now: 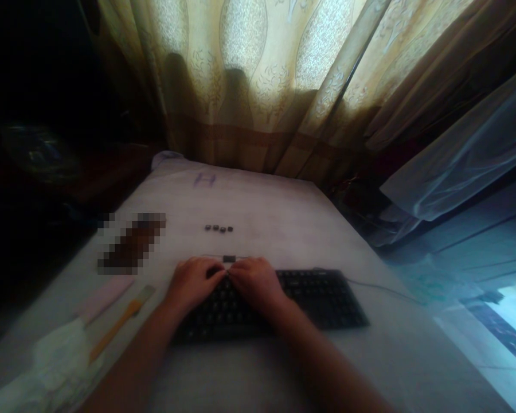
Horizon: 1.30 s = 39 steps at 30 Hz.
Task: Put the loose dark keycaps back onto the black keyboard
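Observation:
A black keyboard point(327, 298) lies across the bed-like white surface, under both of my hands. My left hand point(194, 282) is over its left part, with the thumb and fingers closed together near the back edge. My right hand point(258, 282) meets it there, its fingers also closed and bent down. Whatever sits between the fingertips is too small and blurred to make out. Just behind the fingertips is a small dark rectangular piece point(229, 258) with a thin line on each side. Farther back, several loose keycaps point(215, 228) stand in a short row.
To the left are a brush point(122, 324) with an orange handle, a pink strip point(105, 298), a crumpled whitish cloth or bag point(60, 353) and a pixelated brown item point(133, 244). A cable point(382, 287) trails right. Patterned curtains point(258, 86) hang behind.

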Tool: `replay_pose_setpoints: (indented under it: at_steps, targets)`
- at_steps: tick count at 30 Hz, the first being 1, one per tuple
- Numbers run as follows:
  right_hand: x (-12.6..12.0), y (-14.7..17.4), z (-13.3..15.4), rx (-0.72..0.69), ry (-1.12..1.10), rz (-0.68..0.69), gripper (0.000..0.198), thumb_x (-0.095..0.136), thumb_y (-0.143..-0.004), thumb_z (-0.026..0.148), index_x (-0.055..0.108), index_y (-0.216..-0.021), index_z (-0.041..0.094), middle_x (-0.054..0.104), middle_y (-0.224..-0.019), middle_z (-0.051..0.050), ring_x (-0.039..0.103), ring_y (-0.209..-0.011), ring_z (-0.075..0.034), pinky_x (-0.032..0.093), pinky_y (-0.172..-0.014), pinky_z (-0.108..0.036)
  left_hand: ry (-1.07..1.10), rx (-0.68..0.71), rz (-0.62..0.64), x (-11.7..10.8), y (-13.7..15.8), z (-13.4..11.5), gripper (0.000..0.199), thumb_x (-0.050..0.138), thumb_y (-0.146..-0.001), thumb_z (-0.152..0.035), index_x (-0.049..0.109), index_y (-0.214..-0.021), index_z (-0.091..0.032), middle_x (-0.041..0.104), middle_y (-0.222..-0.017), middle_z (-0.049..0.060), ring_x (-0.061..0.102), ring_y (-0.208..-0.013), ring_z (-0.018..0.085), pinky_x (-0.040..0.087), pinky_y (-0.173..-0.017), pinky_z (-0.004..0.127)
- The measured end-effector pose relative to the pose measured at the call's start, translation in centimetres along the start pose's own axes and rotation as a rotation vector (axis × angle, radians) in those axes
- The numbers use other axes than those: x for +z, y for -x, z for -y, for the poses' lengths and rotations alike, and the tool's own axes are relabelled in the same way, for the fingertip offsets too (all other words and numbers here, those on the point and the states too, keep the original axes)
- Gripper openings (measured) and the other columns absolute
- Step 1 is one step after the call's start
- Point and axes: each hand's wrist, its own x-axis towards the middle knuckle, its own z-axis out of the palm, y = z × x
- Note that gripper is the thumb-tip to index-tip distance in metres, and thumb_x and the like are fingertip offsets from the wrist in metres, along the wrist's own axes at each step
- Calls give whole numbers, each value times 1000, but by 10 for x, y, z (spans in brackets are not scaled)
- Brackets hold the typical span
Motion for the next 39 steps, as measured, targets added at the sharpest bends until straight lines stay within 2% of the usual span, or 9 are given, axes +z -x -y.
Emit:
replay_pose_setpoints:
  at_steps: [13,16,20,24,27,31,35,37,39]
  targets:
    - [5,11,6,-80,61,-40,18,52,-94,29,66,-98,19,69,-99,-6,58,-91,-21,39,-80,-34,-11,-23,1,1,0,-3,17,58,-81,-37,71,-88,-30,75,-99,0,63,-101,25,40,-90,39]
    - [-3,8,7,-38,16,-27,20,51,-95,29,69,-92,21,71,-97,-3,61,-90,-19,40,-79,-32,2,-26,1,-1,1,-4,18,57,-81,-38,72,-88,-30,75,-99,0,62,-101,25,39,-90,39]
    - [-11,-4,5,52,-32,35,31,48,-96,29,73,-78,21,73,-84,-3,63,-77,-16,40,-70,-28,24,-27,-6,-3,3,-5,17,58,-80,-35,72,-88,-29,75,-99,0,63,-100,25,39,-89,40]
    - [-7,-24,-6,239,-64,110,42,47,-96,38,74,-70,20,73,-70,-5,63,-64,-16,36,-59,-27,51,-31,-17,-3,3,-3,18,57,-80,-35,72,-88,-29,75,-98,1,63,-100,24,40,-90,38]
    - [-1,-42,-19,322,-118,138,41,49,-94,40,74,-69,20,73,-69,-5,63,-64,-16,36,-58,-26,79,-32,-17,-3,3,-1,18,57,-79,-35,73,-87,-29,75,-96,1,64,-97,25,40,-89,38]
    - [5,-66,-36,450,-123,67,35,50,-93,39,75,-76,20,75,-79,-7,65,-73,-18,40,-64,-26,148,-51,-12,-2,0,5,20,56,-79,-35,73,-87,-28,76,-95,1,65,-94,24,43,-87,36]
    - [10,-84,-48,489,-143,7,23,54,-90,27,72,-103,21,75,-98,-6,66,-88,-17,43,-73,-25,267,-90,-12,-4,-5,19,24,52,-80,-37,72,-82,-24,76,-87,2,67,-84,20,47,-76,30]
    - [13,-91,-51,499,-163,-14,30,56,-88,22,67,-115,23,73,-105,-4,66,-92,-15,44,-77,-24,331,-104,-31,-6,-8,27,28,50,-80,-41,72,-79,-23,76,-82,2,68,-81,20,48,-74,29]
    - [17,-96,-54,511,-178,-25,32,56,-88,21,65,-118,24,73,-107,-3,66,-94,-15,45,-79,-24,395,-120,-69,-8,-10,33,32,50,-78,-47,71,-76,-23,75,-79,2,68,-79,21,48,-73,29]
